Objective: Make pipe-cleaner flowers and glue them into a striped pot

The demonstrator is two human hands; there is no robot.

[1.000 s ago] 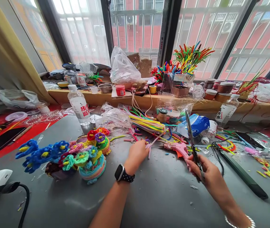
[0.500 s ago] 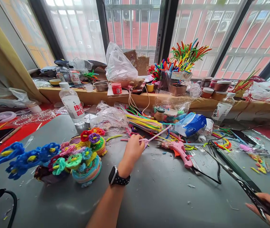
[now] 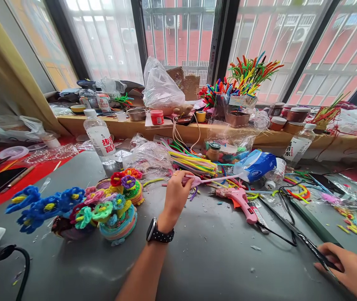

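Between the fingertips of my left hand (image 3: pixel 178 194) is a pink pipe cleaner (image 3: pixel 224 179), folded into loops near the fingers with one straight end pointing right. At the lower right my right hand (image 3: pixel 348 267) has its fingers round the handles of long scissors (image 3: pixel 307 242), whose blades point up and left over the table. A pink glue gun (image 3: pixel 239 202) lies between the two hands. Left of my left wrist stand small pots with pipe-cleaner flowers: blue flowers (image 3: pixel 49 206) in a dark pot, and green and pink ones beside a striped pot (image 3: pixel 118 225).
A bundle of pipe cleaners (image 3: pixel 194 162) lies at the back beside crumpled plastic wrap (image 3: pixel 150 156). Water bottles (image 3: pixel 100 136) stand on both sides. A blue tissue pack (image 3: pixel 256 164) and a dark cable (image 3: pixel 286 209) are at the right. Jars and more stems (image 3: pixel 247 77) line the sill.
My left hand has lifted slightly and turned the pink pipe cleaner so its free end lies flatter. My right hand has moved left and up, further into view, with the scissors.
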